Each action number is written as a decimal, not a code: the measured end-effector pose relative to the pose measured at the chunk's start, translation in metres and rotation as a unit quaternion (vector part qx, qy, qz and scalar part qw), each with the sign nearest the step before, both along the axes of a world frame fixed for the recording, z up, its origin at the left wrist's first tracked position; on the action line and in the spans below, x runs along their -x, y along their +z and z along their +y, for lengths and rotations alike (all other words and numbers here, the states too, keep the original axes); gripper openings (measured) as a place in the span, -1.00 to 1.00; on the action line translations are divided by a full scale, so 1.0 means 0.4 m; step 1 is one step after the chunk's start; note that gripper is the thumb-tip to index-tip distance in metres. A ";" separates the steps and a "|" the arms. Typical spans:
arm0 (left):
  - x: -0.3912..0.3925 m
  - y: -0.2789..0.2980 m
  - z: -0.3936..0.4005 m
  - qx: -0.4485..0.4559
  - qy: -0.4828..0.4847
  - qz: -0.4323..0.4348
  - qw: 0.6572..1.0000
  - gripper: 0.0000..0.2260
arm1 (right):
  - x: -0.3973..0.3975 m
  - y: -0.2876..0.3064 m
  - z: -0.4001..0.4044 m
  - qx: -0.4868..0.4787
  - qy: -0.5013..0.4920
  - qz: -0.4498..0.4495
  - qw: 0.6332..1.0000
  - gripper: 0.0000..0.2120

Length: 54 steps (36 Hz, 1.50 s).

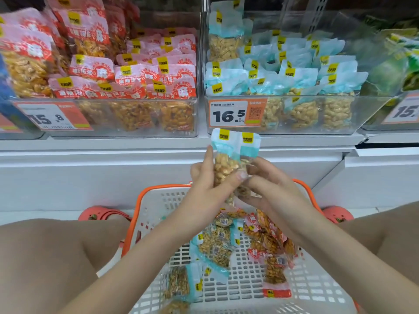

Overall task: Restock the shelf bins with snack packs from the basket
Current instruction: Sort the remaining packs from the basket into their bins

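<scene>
The left hand [205, 177] has its fingers [237, 177] curled around two blue-topped packs [233, 152] of pale nuts, thumb pressed across the clear lower part. The right hand [269, 184] meets it from the other side, its fingers pinched on the same packs near their lower end; which hand carries most of the weight cannot be told. The packs stand upright with their blue tops side by side, just below the front of the blue bin [283, 114] that bears the 16.5 price label [234, 114].

Under the hands sits the basket [145, 200], orange-rimmed and white, with a loose mix of blue packs [215, 248] and red packs [272, 250] on its floor. To the left of the blue bin stands the red bin [122, 114], already well filled.

The likely trouble is slippage: the film looks slick, and two packs held together could slide apart on the lift, one falling back into the basket or to the floor. The blue bin is also crowded in front, so a careless drop could tip packs over its low wall.
</scene>
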State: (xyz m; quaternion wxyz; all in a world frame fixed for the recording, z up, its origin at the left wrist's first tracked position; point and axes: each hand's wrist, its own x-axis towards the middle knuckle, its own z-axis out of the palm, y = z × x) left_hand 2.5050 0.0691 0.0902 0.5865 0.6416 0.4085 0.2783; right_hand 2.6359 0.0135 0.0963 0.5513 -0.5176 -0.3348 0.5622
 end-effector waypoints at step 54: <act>-0.023 -0.011 0.041 0.163 -0.001 -0.159 0.974 -0.76 | -0.093 -0.032 0.017 -0.022 -0.070 0.076 0.994 -0.69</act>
